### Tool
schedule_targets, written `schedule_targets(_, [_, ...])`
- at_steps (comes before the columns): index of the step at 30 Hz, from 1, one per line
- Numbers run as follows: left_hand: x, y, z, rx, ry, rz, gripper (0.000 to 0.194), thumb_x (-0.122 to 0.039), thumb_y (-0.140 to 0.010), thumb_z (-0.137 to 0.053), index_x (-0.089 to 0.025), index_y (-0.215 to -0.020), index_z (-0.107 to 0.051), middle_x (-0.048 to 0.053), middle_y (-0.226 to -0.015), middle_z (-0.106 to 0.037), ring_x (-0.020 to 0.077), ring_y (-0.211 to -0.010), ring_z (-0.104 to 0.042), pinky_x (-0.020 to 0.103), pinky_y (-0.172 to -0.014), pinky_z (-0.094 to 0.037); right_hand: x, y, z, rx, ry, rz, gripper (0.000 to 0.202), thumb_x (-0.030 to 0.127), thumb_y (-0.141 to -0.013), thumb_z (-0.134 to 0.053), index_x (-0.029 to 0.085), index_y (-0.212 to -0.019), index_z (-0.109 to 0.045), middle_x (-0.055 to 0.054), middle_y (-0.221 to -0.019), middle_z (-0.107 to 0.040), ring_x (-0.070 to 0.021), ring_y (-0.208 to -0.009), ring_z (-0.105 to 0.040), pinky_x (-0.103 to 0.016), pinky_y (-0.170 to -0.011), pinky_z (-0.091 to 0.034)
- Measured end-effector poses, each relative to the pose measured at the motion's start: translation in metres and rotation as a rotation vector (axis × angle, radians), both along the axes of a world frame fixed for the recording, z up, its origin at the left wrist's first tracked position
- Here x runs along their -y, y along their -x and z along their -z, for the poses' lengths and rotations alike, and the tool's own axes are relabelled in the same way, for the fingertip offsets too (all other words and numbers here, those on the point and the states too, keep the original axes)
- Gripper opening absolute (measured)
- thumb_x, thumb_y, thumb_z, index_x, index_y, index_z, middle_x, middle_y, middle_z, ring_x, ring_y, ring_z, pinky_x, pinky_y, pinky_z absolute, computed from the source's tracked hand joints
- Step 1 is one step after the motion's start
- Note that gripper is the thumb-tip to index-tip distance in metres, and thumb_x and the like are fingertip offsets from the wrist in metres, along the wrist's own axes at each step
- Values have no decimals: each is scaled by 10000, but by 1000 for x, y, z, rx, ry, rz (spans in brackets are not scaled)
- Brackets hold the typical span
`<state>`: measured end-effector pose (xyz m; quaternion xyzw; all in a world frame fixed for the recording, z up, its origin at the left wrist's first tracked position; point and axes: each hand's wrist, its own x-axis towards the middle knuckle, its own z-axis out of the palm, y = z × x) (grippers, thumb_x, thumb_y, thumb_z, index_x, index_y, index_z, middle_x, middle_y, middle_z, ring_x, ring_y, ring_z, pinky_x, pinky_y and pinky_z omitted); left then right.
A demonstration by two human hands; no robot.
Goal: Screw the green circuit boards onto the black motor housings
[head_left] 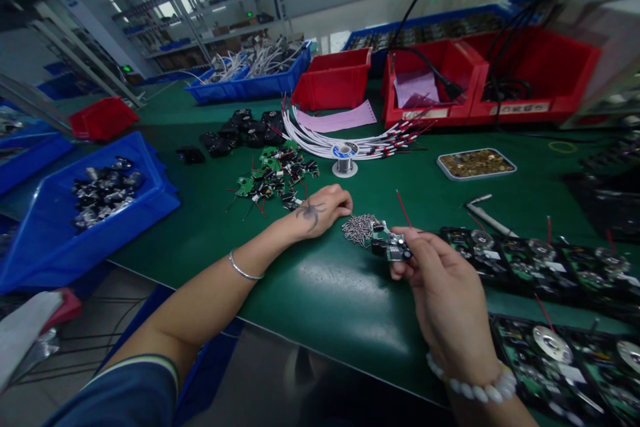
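Note:
My right hand (437,280) pinches a small circuit board (397,247) with black and silver parts, and a red wire (403,207) rises beside it. A pile of small metal screws or pins (358,229) lies just left of the board. My left hand (325,210) rests at the left edge of that pile, its fingers curled in; whatever they hold, if anything, is hidden. Beyond my left hand stands a solder spool (345,161). Green circuit boards (275,173) with thin wires lie in a heap to the left of the spool.
On the left is a blue bin (107,203) of metal parts. White cables (320,140), red bins (333,79) and black housings (245,128) stand farther back. To the right are a tray of brass pieces (477,164), a soldering-iron-like tool (493,219) and rows of black fixtures (533,260) with boards.

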<state>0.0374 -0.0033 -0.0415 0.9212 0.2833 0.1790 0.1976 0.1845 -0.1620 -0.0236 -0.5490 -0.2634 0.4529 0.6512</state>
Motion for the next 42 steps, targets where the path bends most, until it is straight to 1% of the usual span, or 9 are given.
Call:
schedule_targets(4, [16,-1,-14,52,-36,-6,96,-118,-908,-477,-145,-833,-530,30,-832,-541,152,-792,-509,296,-770,-444,1,0,0,19,6,2,274,444,-809,-679,177,-864,-712,3,-821,-609,-57,-574,-506,-189,-539,-414])
schedule_targets(6, [31,-2,-26,185,-61,5,85,-144,-938,-446,-142,-882,-511,42,-867,-550,146,-817,-520,286,-780,-450,1,0,0,26,21,-14,277,445,-813,-673,176,-869,-707,7,-791,-603,-59,-567,-496,-190,-534,-402])
schedule_targets(11, [61,-6,-43,481,-35,243,81,-182,-915,-552,-146,-978,-517,47,-907,-601,129,-857,-569,260,-809,-483,1,-2,1,69,66,-44,276,446,-819,-659,179,-882,-693,25,-641,-569,-67,-541,-469,-186,-512,-360])
schedule_targets(14, [64,-8,-43,494,-30,343,86,-138,-894,-576,-138,-970,-536,57,-906,-631,138,-873,-581,281,-830,-491,1,-1,0,73,60,-48,262,429,-820,-649,170,-837,-683,37,-576,-527,-60,-499,-434,-185,-481,-322])
schedule_targets(21, [61,-7,-42,511,-53,400,94,-78,-869,-576,-138,-941,-563,59,-876,-664,140,-871,-596,287,-819,-513,2,0,-3,69,60,-75,230,390,-825,-634,162,-807,-665,46,-553,-498,-49,-450,-372,-197,-443,-257])
schedule_targets(30, [60,-5,-44,475,-110,504,159,-50,-882,-512,-137,-997,-581,83,-934,-691,149,-931,-620,301,-853,-539,3,0,-2,38,35,-99,232,368,-850,-615,165,-740,-631,45,-521,-491,-55,-463,-379,-196,-479,-296])
schedule_targets(35, [65,-3,-52,442,-93,398,214,-98,-911,-504,-156,-1099,-587,92,-1034,-684,157,-982,-602,334,-895,-505,0,0,-5,-90,17,-15,237,377,-777,-678,153,-709,-643,43,-533,-486,-47,-445,-372,-173,-426,-282])
schedule_targets(40, [71,-4,-60,401,69,517,174,-106,-899,-529,-164,-1031,-626,65,-964,-666,144,-938,-607,302,-890,-482,-6,-1,-10,-215,-17,116,154,283,-688,-695,132,-689,-663,20,-580,-530,-48,-449,-394,-166,-403,-297])
schedule_targets(42, [64,-4,-53,415,112,344,165,-150,-913,-538,-157,-1064,-605,60,-976,-647,133,-921,-605,273,-856,-491,-6,-1,-11,-208,-29,133,141,270,-711,-669,131,-686,-658,21,-578,-521,-48,-454,-397,-165,-407,-300])
